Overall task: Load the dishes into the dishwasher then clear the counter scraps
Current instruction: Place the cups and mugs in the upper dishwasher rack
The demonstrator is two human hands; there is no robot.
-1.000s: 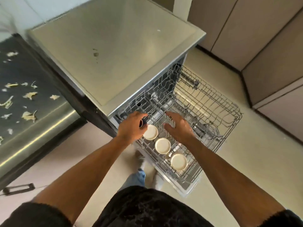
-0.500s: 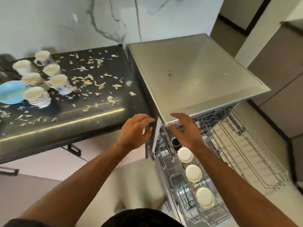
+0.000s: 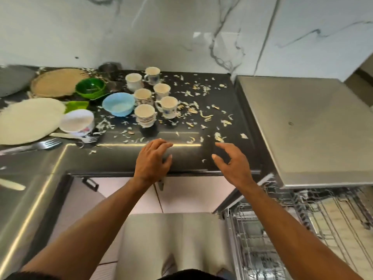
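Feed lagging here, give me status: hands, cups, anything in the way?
Left hand and right hand open, empty, above counter edge. Six cups upright, waiting on counter. Scraps strewn around them; blue bowl beside the cups.

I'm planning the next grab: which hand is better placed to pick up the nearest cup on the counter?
Left. The left hand sits just below the nearest cup, open and empty. The right hand is also empty but farther off, toward the dishwasher.

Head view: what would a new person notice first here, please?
Probably the cluster of six patterned cups on the dark counter, with pale scraps scattered to their right. Both hands, left hand and right hand, reach empty over the counter's front edge, while the dishwasher rack stands pulled out at lower right.
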